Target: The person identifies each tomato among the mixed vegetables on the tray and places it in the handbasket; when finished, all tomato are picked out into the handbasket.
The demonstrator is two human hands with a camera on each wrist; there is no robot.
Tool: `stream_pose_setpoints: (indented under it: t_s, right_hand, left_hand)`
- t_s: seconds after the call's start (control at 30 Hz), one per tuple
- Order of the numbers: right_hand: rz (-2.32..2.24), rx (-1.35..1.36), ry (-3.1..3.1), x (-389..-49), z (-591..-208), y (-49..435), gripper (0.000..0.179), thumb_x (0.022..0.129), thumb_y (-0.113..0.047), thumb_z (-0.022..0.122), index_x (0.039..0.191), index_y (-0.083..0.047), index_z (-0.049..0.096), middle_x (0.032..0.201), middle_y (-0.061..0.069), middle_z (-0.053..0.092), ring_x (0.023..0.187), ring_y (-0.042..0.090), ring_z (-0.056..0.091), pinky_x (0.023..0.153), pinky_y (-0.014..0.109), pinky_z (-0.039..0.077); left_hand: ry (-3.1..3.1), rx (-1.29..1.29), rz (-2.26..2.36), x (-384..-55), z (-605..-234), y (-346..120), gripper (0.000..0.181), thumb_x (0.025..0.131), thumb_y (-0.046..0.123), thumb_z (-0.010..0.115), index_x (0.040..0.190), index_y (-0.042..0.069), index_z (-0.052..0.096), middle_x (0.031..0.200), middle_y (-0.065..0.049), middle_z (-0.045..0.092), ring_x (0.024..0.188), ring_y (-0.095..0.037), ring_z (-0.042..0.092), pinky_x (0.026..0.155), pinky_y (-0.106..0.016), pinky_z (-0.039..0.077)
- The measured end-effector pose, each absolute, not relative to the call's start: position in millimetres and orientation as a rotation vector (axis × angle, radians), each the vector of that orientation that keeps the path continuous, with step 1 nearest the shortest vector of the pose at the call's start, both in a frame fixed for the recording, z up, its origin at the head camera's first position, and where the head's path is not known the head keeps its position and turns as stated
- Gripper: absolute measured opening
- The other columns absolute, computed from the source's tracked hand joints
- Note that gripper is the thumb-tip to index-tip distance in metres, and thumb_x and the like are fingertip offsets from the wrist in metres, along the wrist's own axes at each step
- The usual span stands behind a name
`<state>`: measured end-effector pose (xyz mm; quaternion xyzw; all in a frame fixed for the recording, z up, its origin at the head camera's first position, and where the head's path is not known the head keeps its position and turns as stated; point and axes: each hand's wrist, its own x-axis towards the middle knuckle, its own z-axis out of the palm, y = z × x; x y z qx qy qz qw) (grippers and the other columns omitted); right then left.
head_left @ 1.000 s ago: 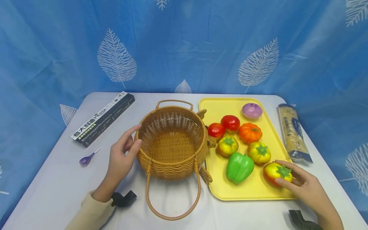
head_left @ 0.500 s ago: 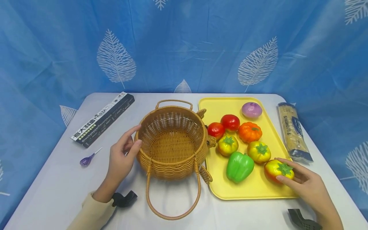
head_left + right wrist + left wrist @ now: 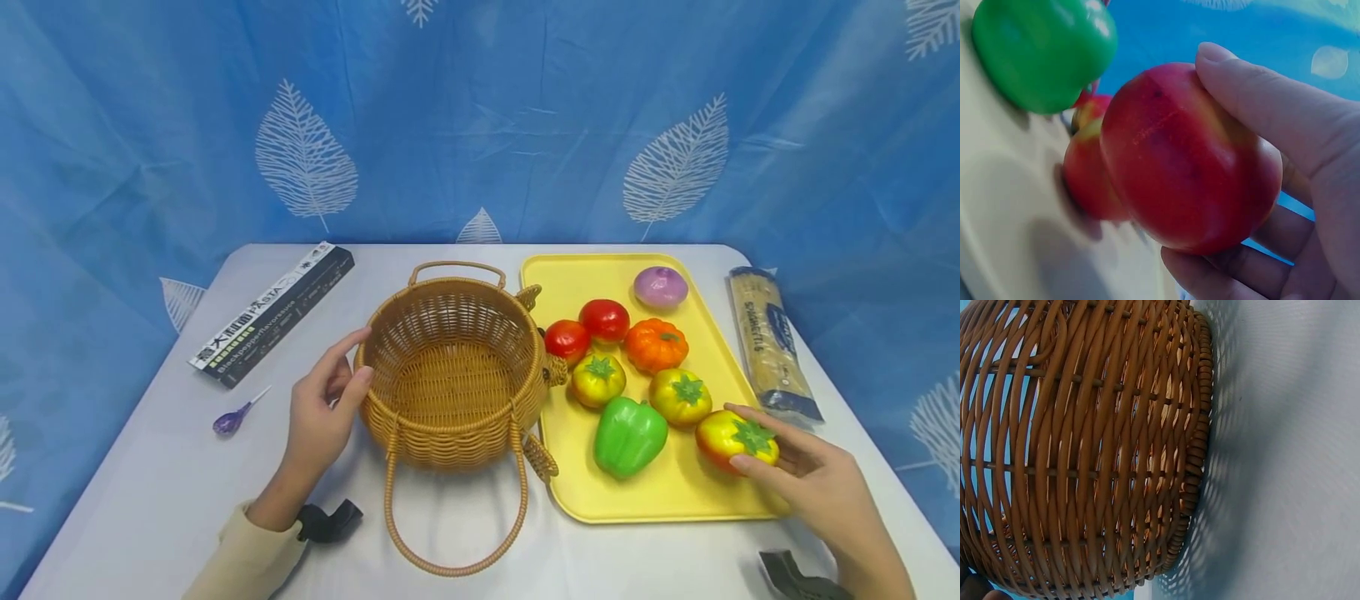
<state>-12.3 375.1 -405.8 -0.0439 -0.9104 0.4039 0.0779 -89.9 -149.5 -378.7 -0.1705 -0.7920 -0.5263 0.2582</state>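
At the left side of the wicker basket (image 3: 453,450), my left hand (image 3: 322,412) holds the rim, with its thumb tip lapping over the edge. The basket's woven side (image 3: 1097,425) fills much of the left wrist view, where only a bit of the fingers (image 3: 975,587) shows. My right hand (image 3: 810,467) grips a red-and-yellow toy tomato (image 3: 727,437) with a green leafy top, close over the front right of the yellow tray (image 3: 600,508). Its thumb and fingers lie on opposite sides of the tomato in the right wrist view.
On the tray sit a green bell pepper (image 3: 630,437), two yellow tomatoes (image 3: 681,397), two red ones (image 3: 604,320), an orange pumpkin (image 3: 656,346) and a purple onion (image 3: 661,287). Spaghetti (image 3: 772,342) lies to the right; a pasta box (image 3: 273,312) and lollipop (image 3: 232,418) lie left.
My right hand has shifted slightly away from me and to the right with the tomato in its grip. The left hand stays at the basket rim.
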Motion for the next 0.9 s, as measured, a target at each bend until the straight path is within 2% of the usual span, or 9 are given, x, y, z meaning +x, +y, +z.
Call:
stream_pose_setpoints:
  t_s: [0.27, 0.5, 0.57, 0.9]
  right_hand:
    - [1.091, 0.081, -2.709, -20.0, -387.3, 367.5, 0.056, 0.082, -0.008, 0.087, 0.135, -0.010, 0.068, 0.125, -0.030, 0.060, 0.110, -0.015, 0.051, 0.078, 0.005, 0.045]
    - [1.184, 0.225, -2.696, -24.2, -365.6, 353.9, 0.062, 0.080, 0.003, 0.085, 0.137, -0.009, 0.065, 0.136, -0.011, 0.061, 0.121, -0.005, 0.051, 0.079, 0.009, 0.047]
    - [1.229, 0.270, -2.686, -25.6, -360.2, 346.6, 0.062, 0.079, 0.007, 0.083, 0.136, -0.006, 0.064, 0.137, -0.010, 0.060, 0.123, 0.000, 0.051, 0.082, 0.010, 0.048]
    - [1.517, 0.633, -2.566, -50.9, -343.2, 304.9, 0.062, 0.075, 0.021, 0.078, 0.132, 0.003, 0.061, 0.139, 0.017, 0.053, 0.130, 0.020, 0.048, 0.097, 0.018, 0.046]
  left_hand:
    - [-2.188, -0.442, -1.417, -99.6, -402.9, -159.6, 0.044, 0.096, -0.003, 0.063, 0.139, 0.005, 0.062, 0.067, 0.002, 0.036, 0.058, -0.008, 0.031, 0.055, -0.025, 0.029]
    - [-2.157, -0.471, -1.413, -88.6, -377.0, -149.3, 0.041, 0.094, -0.009, 0.061, 0.135, -0.004, 0.062, 0.066, 0.001, 0.035, 0.058, -0.008, 0.030, 0.054, -0.026, 0.029]
    - [-2.161, -0.476, -1.407, -91.9, -383.6, -151.8, 0.042, 0.093, -0.008, 0.061, 0.135, -0.003, 0.062, 0.066, 0.002, 0.035, 0.057, -0.008, 0.030, 0.053, -0.026, 0.029]
    - [-2.171, -0.458, -1.381, -100.5, -401.9, -159.9, 0.045, 0.093, -0.006, 0.064, 0.137, 0.002, 0.062, 0.066, 0.003, 0.034, 0.055, -0.008, 0.029, 0.052, -0.026, 0.028]
